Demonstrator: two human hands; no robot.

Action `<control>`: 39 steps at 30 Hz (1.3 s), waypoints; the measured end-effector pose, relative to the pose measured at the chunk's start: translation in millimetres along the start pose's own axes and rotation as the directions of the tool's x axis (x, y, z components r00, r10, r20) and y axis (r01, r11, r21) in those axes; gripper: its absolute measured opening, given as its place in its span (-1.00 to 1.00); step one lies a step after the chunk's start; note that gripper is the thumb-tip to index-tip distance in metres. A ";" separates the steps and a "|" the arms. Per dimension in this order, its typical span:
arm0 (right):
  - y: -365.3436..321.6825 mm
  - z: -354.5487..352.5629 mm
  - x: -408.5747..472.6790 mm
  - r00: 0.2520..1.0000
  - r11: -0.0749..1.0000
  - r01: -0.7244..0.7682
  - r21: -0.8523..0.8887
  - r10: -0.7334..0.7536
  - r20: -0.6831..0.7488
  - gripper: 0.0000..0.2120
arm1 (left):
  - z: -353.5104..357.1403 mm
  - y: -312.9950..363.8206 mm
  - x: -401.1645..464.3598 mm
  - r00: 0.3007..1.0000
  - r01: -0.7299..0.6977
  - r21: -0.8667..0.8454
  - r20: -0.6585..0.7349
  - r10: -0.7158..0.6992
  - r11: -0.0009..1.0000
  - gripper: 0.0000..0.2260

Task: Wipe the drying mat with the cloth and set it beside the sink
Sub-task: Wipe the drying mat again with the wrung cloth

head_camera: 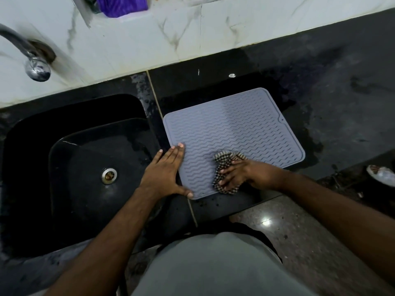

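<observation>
A grey ribbed drying mat [235, 129] lies flat on the black counter, just right of the black sink [89, 167]. My left hand [166, 171] lies flat with straight fingers on the mat's near left edge, thumb at its front corner. My right hand [237, 174] presses a crumpled black-and-white checked cloth [224, 159] onto the mat's near middle, fingers spread over it. Part of the cloth is hidden under that hand.
A chrome tap [32, 60] juts from the marbled wall over the sink. The counter [331, 92] around the mat is wet and dark. A purple item [121, 5] sits on the ledge above. A foot in a sandal [382, 174] shows on the floor at right.
</observation>
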State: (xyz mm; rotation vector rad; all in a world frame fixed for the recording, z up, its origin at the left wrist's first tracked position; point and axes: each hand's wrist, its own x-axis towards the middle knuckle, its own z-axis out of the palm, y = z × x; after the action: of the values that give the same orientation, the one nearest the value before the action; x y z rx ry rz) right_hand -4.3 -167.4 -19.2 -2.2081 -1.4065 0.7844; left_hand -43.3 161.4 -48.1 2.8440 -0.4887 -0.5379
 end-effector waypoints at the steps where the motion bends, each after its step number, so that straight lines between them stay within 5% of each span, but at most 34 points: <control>1: 2.8 -5.9 -4.1 1.000 1.000 -0.007 0.017 0.008 -0.019 -0.50 | -0.5 2.0 0.7 1.000 0.002 0.012 0.008 -0.002 1.000 0.36; 6: -36.3 9.8 50.1 0.945 1.000 -0.010 0.028 0.019 -0.327 -0.56 | -5.3 5.7 2.3 0.997 0.046 0.014 0.066 -0.047 0.999 0.39; 12: -31.2 38.8 75.6 0.995 0.981 0.009 -0.193 -0.028 -0.099 -0.54 | -8.4 12.5 1.1 0.992 0.096 0.079 0.077 -0.102 0.992 0.35; 20: 57.6 -17.5 -42.1 0.992 0.990 0.119 -0.075 -0.121 -0.023 -0.64 | -27.0 53.6 18.6 0.894 0.257 0.223 0.315 -0.319 0.940 0.42; 25: 75.4 -60.4 -75.7 0.999 0.994 0.036 -0.105 -0.033 0.033 -0.78 | -24.5 81.9 32.1 0.861 0.333 0.329 0.276 -0.426 0.884 0.07; 30: 14.0 -40.9 -15.1 0.980 0.970 0.015 -0.244 -0.063 -0.189 -0.66 | -25.9 86.9 28.3 0.855 0.334 0.269 0.318 -0.411 0.903 0.32; 33: -19.3 -1.3 36.8 0.994 0.946 0.078 -0.315 -0.097 -0.046 -0.58 | -28.9 92.5 30.5 0.842 0.353 0.275 0.323 -0.432 0.894 0.38; 39: 14.4 14.4 11.8 0.991 0.916 0.134 -0.377 -0.117 0.068 -0.58 | -19.9 110.0 54.0 0.822 0.429 0.297 0.263 -0.504 0.853 -0.15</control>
State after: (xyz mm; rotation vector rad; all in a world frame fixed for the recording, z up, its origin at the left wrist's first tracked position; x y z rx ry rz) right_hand 0.1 -161.9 -41.7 -2.3578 -1.8345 0.5524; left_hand -19.1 43.3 -18.6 3.1061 0.1405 -1.1342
